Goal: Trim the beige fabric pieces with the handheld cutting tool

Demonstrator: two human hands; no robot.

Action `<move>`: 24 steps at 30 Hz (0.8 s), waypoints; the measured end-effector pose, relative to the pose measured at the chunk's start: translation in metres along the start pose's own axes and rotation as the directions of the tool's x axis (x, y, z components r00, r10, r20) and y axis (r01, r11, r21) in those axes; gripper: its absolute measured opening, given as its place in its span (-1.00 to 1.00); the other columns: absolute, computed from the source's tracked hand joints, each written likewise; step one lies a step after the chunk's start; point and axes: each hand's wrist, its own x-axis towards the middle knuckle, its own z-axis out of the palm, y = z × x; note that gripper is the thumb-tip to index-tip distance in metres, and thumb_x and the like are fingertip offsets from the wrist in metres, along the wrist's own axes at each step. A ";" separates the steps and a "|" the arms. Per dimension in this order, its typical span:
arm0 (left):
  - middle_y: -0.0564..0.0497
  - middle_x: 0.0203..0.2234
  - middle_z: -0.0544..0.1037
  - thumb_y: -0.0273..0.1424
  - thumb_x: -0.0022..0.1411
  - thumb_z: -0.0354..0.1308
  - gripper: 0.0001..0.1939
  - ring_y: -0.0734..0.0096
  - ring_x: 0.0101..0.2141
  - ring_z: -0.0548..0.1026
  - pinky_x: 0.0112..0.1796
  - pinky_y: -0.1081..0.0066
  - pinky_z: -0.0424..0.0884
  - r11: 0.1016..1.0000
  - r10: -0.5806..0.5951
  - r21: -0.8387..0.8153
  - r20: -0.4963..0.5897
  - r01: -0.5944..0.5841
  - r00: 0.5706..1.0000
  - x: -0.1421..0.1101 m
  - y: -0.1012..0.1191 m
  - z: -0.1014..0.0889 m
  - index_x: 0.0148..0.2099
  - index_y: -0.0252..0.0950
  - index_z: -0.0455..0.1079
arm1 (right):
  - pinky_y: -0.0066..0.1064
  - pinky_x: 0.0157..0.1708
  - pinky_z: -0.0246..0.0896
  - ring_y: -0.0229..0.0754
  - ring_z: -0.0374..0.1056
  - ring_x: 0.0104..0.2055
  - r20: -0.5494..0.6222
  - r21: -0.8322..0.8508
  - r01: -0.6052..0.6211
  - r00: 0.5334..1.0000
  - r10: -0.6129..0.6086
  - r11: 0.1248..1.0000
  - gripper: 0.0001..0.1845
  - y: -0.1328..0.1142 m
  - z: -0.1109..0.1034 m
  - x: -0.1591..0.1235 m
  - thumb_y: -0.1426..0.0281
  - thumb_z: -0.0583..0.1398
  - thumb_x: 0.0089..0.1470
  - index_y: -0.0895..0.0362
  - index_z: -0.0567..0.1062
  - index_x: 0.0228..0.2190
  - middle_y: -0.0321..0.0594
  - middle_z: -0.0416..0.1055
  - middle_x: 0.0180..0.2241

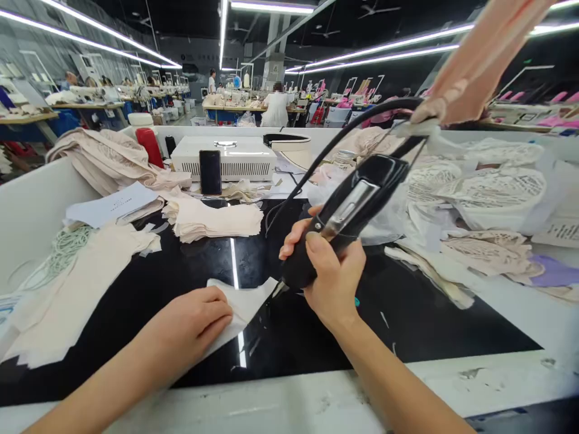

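My right hand is wrapped round a black corded handheld cutter with a metal lever along its body. The cutter tilts down to the left, and its narrow metal tip meets the right end of a white fabric piece. Pressed onto that piece is my left hand, its fingers bent and close together; they hide part of the cloth. Under both lies a glossy black work surface. A pink cloth strip and a tie hold the cutter's upper end from above.
Cream fabric stacks lie behind and at left, near a paper-topped pile. A phone leans on a white vented box. Lace cups crowd the right. The cutter's black cable arcs behind it.
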 end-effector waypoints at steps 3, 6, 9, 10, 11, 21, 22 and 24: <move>0.05 -0.32 0.54 -0.43 0.51 0.01 -0.70 0.43 -0.35 0.55 -0.31 0.44 0.41 0.998 -0.067 -0.013 0.060 0.068 0.996 0.000 0.007 -0.004 -0.24 -0.23 0.52 | -0.41 -0.51 0.37 -0.31 0.38 -0.55 0.028 0.018 -0.015 0.999 0.015 1.000 -0.68 -0.001 0.006 -0.002 0.26 0.38 0.02 0.05 0.41 -0.24 -0.45 0.47 -0.46; 0.07 -0.41 0.51 -0.39 0.51 0.00 -0.70 0.40 -0.41 0.54 -0.38 0.43 0.39 0.993 -0.100 0.074 0.090 0.094 0.991 0.004 0.006 -0.012 -0.25 -0.23 0.51 | -0.42 -0.53 0.36 -0.31 0.37 -0.56 0.040 0.032 -0.042 0.998 0.040 0.999 -0.70 -0.001 0.010 -0.005 0.28 0.38 0.02 0.05 0.38 -0.29 -0.46 0.44 -0.49; -0.01 -0.25 0.57 -0.40 0.53 -0.02 -0.77 0.30 -0.25 0.57 -0.21 0.35 0.49 0.990 0.023 0.139 0.067 -0.032 0.997 0.016 -0.001 -0.020 -0.08 -0.24 0.49 | -0.42 -0.55 0.34 -0.30 0.36 -0.56 0.035 0.036 -0.052 0.998 0.051 0.998 -0.67 0.000 0.011 -0.006 0.25 0.39 0.02 0.04 0.38 -0.28 -0.46 0.43 -0.50; -0.05 -0.15 0.58 -0.41 0.54 -0.01 -0.80 0.26 -0.14 0.57 -0.11 0.30 0.51 0.987 0.084 0.130 0.061 -0.091 0.995 0.022 -0.004 -0.022 -0.02 -0.24 0.46 | -0.42 -0.55 0.34 -0.30 0.35 -0.55 0.035 0.035 -0.050 0.998 0.049 0.998 -0.67 0.000 0.012 -0.006 0.23 0.39 0.03 0.04 0.38 -0.27 -0.45 0.42 -0.50; -0.07 -0.06 0.57 -0.41 0.53 0.02 -0.83 0.23 -0.04 0.55 -0.01 0.26 0.50 0.984 0.142 0.104 0.061 -0.147 0.988 0.029 -0.006 -0.023 0.03 -0.24 0.43 | -0.41 -0.54 0.34 -0.30 0.34 -0.55 0.035 0.031 -0.047 0.998 0.046 0.998 -0.67 0.001 0.013 -0.006 0.22 0.39 0.03 0.04 0.38 -0.27 -0.45 0.41 -0.49; -0.14 0.15 0.51 -0.39 0.29 0.40 -0.62 0.06 0.27 0.36 0.23 0.06 0.38 0.993 0.119 -0.052 0.281 -0.108 0.952 0.062 -0.009 -0.022 0.11 -0.20 0.44 | -0.40 -0.46 0.32 -0.28 0.29 -0.46 0.045 -0.011 -0.020 0.999 0.020 1.000 -0.72 0.000 0.020 -0.003 0.25 0.36 0.02 0.04 0.37 -0.32 -0.41 0.38 -0.45; -0.14 0.16 0.50 -0.39 0.28 0.40 -0.63 0.05 0.29 0.34 0.24 0.04 0.37 0.994 0.109 -0.046 0.296 -0.100 0.949 0.061 -0.009 -0.022 0.10 -0.21 0.45 | -0.40 -0.45 0.32 -0.28 0.29 -0.46 0.045 -0.012 -0.023 0.999 0.023 1.000 -0.72 0.000 0.021 -0.002 0.26 0.36 0.01 0.04 0.37 -0.33 -0.41 0.37 -0.45; -0.15 0.17 0.50 -0.38 0.29 0.39 -0.64 0.02 0.31 0.32 0.27 -0.03 0.32 0.996 0.093 -0.033 0.319 -0.088 0.943 0.060 -0.010 -0.023 0.10 -0.22 0.45 | -0.40 -0.45 0.31 -0.27 0.28 -0.45 0.048 -0.011 -0.028 0.998 0.029 1.000 -0.71 0.000 0.023 -0.003 0.27 0.36 -0.01 0.03 0.36 -0.33 -0.40 0.36 -0.45</move>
